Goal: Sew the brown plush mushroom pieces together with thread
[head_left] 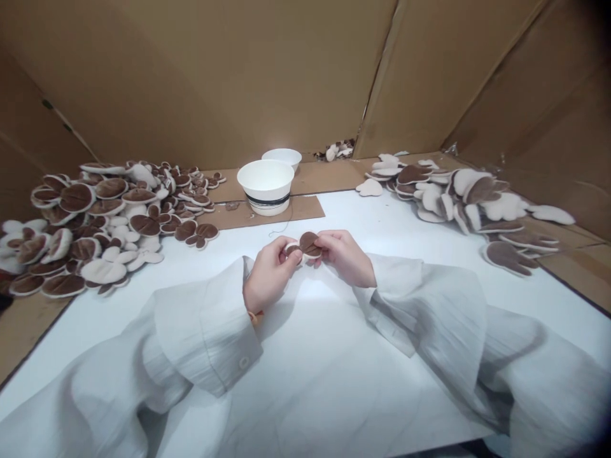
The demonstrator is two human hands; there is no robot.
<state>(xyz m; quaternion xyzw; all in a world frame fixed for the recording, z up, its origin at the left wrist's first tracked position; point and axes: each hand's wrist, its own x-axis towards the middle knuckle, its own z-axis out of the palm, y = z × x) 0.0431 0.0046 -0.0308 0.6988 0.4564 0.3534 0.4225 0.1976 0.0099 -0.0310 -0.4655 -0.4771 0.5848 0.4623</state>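
Observation:
Between my two hands is a small plush fabric piece point(309, 244), dark brown with a cream edge and rounded lobes. My left hand point(273, 268) pinches its left lobe between thumb and fingers. On the other side, my right hand point(347, 257) grips the right lobe with closed fingertips. The fingers cover part of the piece, and its underside is hidden. It is held just above the white table point(324, 356). A thin dark thread point(281, 231) lies on the table beyond my left hand.
A large pile of brown and cream plush pieces point(107, 207) lies at the left. Another pile of flat plush pieces point(458, 191) covers the right side. A white bowl with a black band point(265, 184) stands before a second white bowl point(282, 155). Cardboard walls point(229, 76) enclose the table.

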